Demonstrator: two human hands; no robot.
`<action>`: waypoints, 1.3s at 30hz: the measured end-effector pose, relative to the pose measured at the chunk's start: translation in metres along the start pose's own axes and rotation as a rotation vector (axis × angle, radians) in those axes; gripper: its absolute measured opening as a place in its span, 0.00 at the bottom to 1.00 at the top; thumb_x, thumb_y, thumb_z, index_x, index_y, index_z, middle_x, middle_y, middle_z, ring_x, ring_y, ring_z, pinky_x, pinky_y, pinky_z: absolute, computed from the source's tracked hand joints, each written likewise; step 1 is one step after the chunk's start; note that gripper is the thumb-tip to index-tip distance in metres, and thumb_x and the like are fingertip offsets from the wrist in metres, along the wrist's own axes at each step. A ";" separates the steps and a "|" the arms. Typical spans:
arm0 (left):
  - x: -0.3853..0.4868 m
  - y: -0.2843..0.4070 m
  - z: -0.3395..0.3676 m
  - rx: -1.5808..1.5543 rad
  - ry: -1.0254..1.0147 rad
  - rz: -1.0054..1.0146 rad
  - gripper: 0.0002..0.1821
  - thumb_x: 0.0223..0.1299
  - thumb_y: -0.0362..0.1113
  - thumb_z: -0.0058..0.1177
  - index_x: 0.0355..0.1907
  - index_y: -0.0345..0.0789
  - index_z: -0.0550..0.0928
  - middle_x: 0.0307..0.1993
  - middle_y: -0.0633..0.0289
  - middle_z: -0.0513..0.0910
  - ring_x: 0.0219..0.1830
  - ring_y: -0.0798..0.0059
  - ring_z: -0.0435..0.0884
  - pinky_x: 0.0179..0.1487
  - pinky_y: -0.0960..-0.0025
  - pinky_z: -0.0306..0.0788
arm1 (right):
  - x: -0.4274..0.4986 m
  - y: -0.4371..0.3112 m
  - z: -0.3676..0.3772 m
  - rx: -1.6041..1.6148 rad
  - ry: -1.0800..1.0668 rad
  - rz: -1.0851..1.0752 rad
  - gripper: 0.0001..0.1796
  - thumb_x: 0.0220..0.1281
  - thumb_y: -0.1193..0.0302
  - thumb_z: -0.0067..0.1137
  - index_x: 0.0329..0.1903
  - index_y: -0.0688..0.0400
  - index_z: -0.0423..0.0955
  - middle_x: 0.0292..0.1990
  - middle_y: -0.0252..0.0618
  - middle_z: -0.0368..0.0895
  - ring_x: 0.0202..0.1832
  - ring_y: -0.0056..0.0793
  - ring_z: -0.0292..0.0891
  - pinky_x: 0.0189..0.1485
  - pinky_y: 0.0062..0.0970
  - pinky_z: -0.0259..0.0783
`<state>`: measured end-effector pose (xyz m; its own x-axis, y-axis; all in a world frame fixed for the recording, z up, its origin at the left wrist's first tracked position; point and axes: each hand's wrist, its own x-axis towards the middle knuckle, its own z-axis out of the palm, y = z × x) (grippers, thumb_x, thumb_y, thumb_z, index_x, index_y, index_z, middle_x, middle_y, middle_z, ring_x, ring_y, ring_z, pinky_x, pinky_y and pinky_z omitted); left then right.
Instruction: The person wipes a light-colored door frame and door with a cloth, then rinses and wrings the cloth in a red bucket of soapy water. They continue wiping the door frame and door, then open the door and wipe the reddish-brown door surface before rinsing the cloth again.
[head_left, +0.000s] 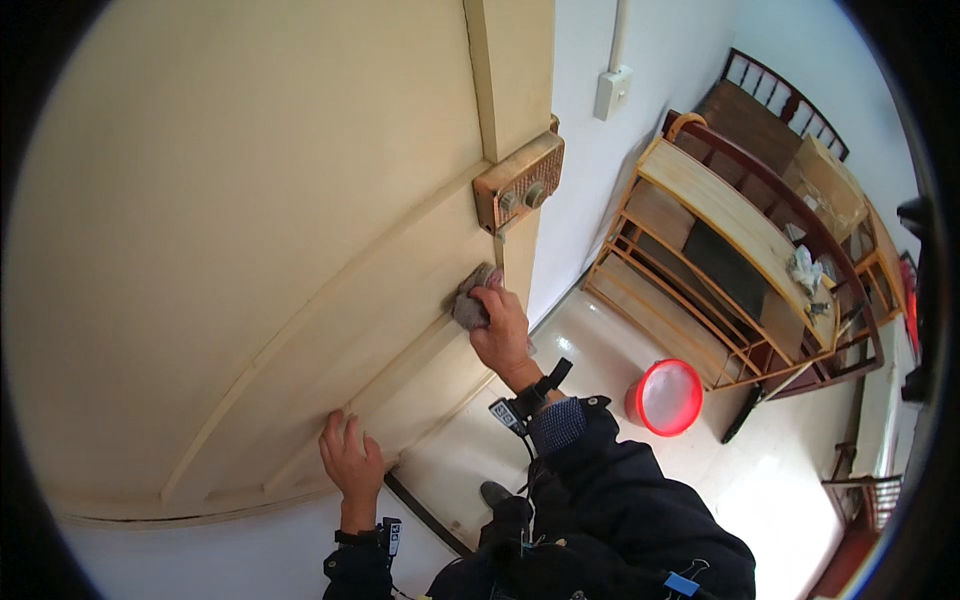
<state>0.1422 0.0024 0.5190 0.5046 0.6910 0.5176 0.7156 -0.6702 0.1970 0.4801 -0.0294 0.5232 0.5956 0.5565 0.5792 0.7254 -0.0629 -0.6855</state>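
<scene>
My right hand (504, 330) grips a grey-brown cloth (472, 300) and presses it against a cream-painted panelled door (300, 187), close to its edge. Just above that hand sits a coppery metal rim lock (519, 184) with knobs, mounted on the door. Lower down and to the left, my left hand (351, 454) rests its spread fingertips on the door's lower moulding and holds nothing. Part of the cloth is hidden behind my right fingers.
A red bucket (636, 405) of whitish liquid stands on the pale floor. At the right, a wooden shelf unit (720, 202) leans by dark wooden furniture and a cardboard box (825, 187). A white switch box (613, 93) is on the wall.
</scene>
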 end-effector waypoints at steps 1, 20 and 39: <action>0.005 0.002 -0.001 0.012 0.003 0.011 0.20 0.53 0.27 0.61 0.52 0.33 0.83 0.65 0.48 0.76 0.63 0.44 0.75 0.65 0.47 0.71 | 0.001 -0.005 -0.005 0.116 -0.040 0.013 0.26 0.47 0.84 0.60 0.53 0.54 0.78 0.51 0.46 0.82 0.53 0.54 0.79 0.54 0.43 0.77; -0.003 0.003 -0.034 -0.239 -0.125 -0.129 0.19 0.62 0.38 0.63 0.54 0.35 0.87 0.72 0.52 0.73 0.70 0.48 0.74 0.71 0.55 0.71 | 0.057 -0.209 -0.012 0.190 0.213 -0.692 0.23 0.36 0.71 0.61 0.43 0.52 0.88 0.45 0.43 0.79 0.51 0.49 0.76 0.56 0.45 0.67; -0.179 -0.062 -0.116 -0.548 -0.195 -0.658 0.16 0.67 0.29 0.58 0.56 0.30 0.83 0.55 0.42 0.82 0.54 0.46 0.82 0.54 0.56 0.78 | -0.102 -0.460 0.133 0.636 -0.236 -1.115 0.12 0.40 0.68 0.64 0.32 0.55 0.77 0.35 0.38 0.76 0.44 0.42 0.73 0.47 0.41 0.69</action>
<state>-0.0490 -0.1115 0.5108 0.1803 0.9835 0.0164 0.5828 -0.1202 0.8037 0.0399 0.0531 0.7210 -0.3383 0.1898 0.9217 0.4586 0.8885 -0.0146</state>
